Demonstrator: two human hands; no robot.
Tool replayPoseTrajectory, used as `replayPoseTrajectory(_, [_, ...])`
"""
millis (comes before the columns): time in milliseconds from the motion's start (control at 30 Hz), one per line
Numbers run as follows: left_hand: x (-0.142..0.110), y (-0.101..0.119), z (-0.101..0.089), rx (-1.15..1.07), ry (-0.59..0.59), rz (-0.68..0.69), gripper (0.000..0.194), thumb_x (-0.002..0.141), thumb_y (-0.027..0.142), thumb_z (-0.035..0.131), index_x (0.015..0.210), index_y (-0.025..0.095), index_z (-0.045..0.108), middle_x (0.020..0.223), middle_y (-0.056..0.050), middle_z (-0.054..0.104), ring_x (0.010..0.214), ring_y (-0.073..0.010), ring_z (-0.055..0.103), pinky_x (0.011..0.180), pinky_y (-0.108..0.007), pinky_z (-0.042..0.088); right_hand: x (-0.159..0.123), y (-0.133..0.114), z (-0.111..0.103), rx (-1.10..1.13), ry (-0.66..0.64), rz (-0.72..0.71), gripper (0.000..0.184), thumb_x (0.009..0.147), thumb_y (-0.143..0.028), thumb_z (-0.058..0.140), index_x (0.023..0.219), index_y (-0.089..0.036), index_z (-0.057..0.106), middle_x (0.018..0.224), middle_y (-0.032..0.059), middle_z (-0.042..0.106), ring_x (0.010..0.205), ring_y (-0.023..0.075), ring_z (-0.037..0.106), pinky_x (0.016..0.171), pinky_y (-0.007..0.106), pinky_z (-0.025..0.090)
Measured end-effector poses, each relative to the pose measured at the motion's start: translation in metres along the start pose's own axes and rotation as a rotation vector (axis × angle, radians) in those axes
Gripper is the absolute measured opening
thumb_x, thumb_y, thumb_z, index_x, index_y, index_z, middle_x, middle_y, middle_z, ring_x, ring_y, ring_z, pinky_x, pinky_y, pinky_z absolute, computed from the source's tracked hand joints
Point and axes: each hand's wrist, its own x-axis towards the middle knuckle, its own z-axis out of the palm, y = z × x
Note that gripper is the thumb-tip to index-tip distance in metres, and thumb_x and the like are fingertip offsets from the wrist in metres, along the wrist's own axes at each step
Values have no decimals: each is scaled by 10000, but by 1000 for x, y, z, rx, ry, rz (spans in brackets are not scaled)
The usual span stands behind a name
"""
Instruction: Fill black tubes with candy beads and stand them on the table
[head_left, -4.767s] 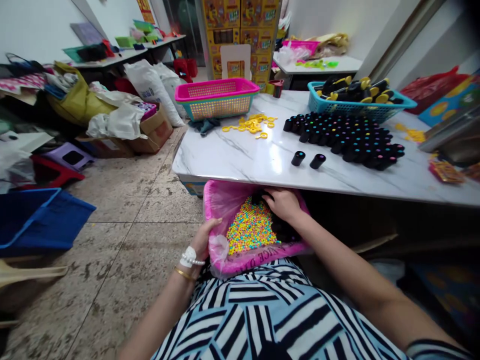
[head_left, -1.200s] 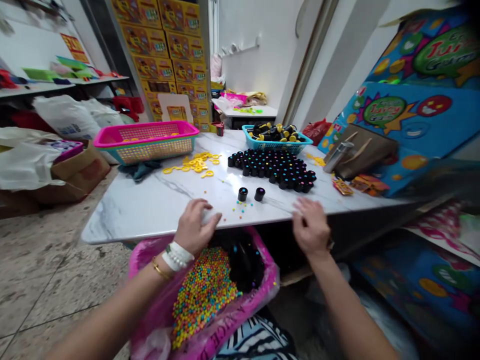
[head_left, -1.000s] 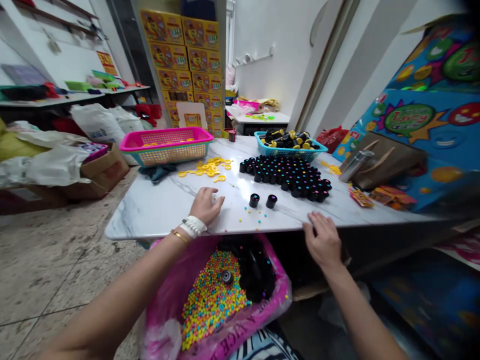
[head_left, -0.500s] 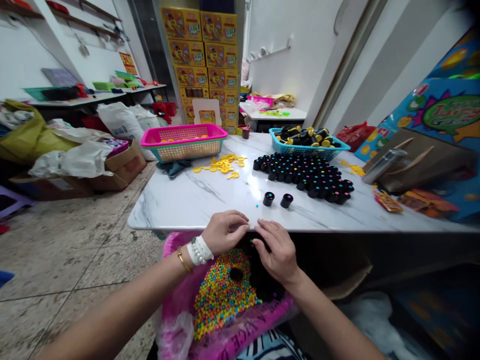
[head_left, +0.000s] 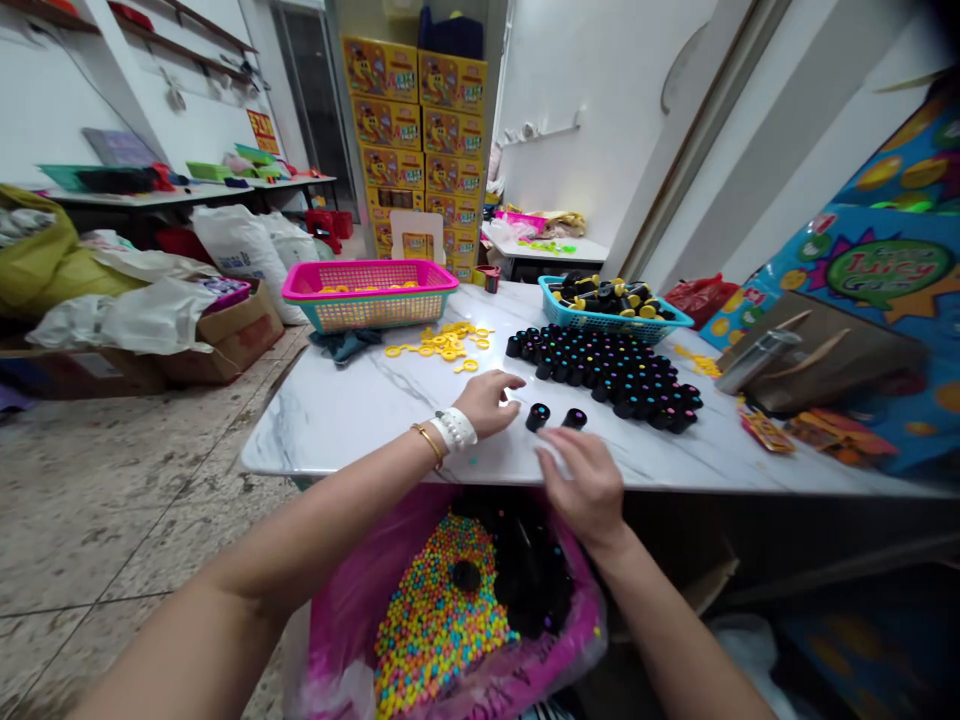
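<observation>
My left hand (head_left: 489, 402) is over the white tabletop, thumb and fingers curved apart with nothing between them. Just right of its fingertips stands a small black cup (head_left: 537, 418) with a turquoise ball in its top. A second black cup (head_left: 575, 419), holding a purple ball, stands beside it. My right hand (head_left: 585, 482) is at the table's front edge, fingers stretched toward these two cups and thumb apart. Below both hands, a pink bag (head_left: 345, 580) holds many small coloured candy balls (head_left: 442, 620) and a heap of black cups (head_left: 532, 565).
Rows of filled black cups (head_left: 607, 375) cover the table's middle right. Behind them sits a blue basket (head_left: 615, 322) of black-and-yellow pieces. Yellow ring-ended pieces (head_left: 450, 345) lie near a pink-and-green basket (head_left: 367, 295). A paper bag (head_left: 840, 350) stands at right.
Both hands have moved from above the bag's far edge forward toward the two separate cups. My left hand now reaches over the tabletop. The camera view has shifted slightly.
</observation>
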Motion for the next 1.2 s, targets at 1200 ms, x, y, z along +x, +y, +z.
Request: replayPoseTrajectory(1200, [14, -23, 6, 241, -164, -18, 235, 845, 44, 522, 912, 77, 745, 1001, -150, 670, 1007, -262, 637, 912, -389, 486, 2, 3, -15, 35, -224, 54, 238, 945, -331, 558, 793, -201, 686, 712, 34, 691, 659, 163, 625, 694, 294, 489])
